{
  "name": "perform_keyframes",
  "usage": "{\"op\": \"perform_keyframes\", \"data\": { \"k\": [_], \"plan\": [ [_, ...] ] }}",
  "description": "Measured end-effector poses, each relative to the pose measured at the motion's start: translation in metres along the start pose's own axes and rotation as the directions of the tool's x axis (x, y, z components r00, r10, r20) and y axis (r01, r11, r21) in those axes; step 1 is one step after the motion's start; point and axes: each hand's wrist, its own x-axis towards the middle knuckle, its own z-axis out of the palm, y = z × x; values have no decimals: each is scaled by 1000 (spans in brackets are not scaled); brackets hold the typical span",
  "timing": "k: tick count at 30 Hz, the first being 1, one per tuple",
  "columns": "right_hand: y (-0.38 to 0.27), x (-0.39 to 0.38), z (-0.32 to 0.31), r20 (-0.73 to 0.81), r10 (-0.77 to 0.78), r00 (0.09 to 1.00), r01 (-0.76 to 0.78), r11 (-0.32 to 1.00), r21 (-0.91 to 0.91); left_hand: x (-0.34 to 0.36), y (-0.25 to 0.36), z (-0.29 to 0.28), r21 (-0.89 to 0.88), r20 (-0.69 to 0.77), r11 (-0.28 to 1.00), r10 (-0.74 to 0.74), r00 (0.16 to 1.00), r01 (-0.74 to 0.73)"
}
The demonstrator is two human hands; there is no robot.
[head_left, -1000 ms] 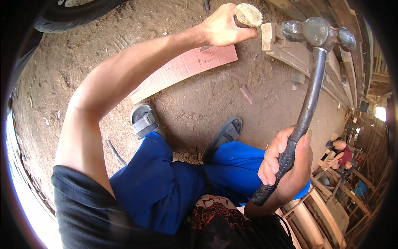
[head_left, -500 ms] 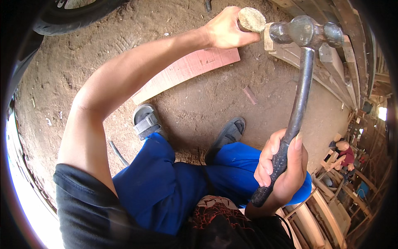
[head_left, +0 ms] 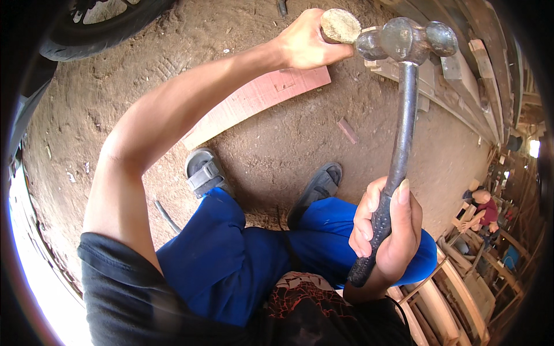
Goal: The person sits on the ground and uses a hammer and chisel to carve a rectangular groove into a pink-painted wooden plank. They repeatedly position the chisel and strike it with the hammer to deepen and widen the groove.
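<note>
My left hand point(head_left: 306, 43) is closed round an upright wooden tool handle with a pale, battered round top point(head_left: 340, 25), above a pink wooden board point(head_left: 248, 106) lying on the dirt floor. The lower part of the tool is hidden by my hand. My right hand point(head_left: 386, 225) grips the black textured grip of a metal ball-peen hammer point(head_left: 407, 41). The hammer head is raised at the right of the wooden top, overlapping it closely in the view; whether they touch I cannot tell.
A black tyre point(head_left: 86, 49) is at top left. Stacked timber point(head_left: 461, 75) lines the right side, with a small wood offcut point(head_left: 347, 130) on the floor. A person in maroon point(head_left: 489, 212) is among wooden frames at lower right. My sandalled feet point(head_left: 205, 173) stand below the board.
The hammer head has swung leftward, closer to the wooden top in my left hand. My left hand has shifted only slightly.
</note>
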Motion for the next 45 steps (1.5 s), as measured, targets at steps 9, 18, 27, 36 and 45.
{"op": "perform_keyframes", "data": {
  "k": [9, 18, 27, 36, 45],
  "plan": [
    [0, 2, -5, 76, 0, 997, 1, 1000, -20, 3, -8, 0, 26, -34, 997, 73, 997, -72],
    [2, 2, -5, 85, 15, 996, -14, 1000, -12, 2, -10, 4, 16, -23, 995, 103, 994, -102],
    [5, 3, -8, 137, -27, 990, 31, 999, -29, 1, -9, 2, 33, -17, 992, 118, 993, -118],
    [7, 4, -9, 138, 0, 990, 1, 1000, -8, 2, -11, 6, 25, -16, 984, 177, 984, -177],
    [5, 2, -9, 135, 24, 991, -23, 1000, -12, 3, -9, 6, 66, 27, 986, 151, 988, -153]
  ]
}}
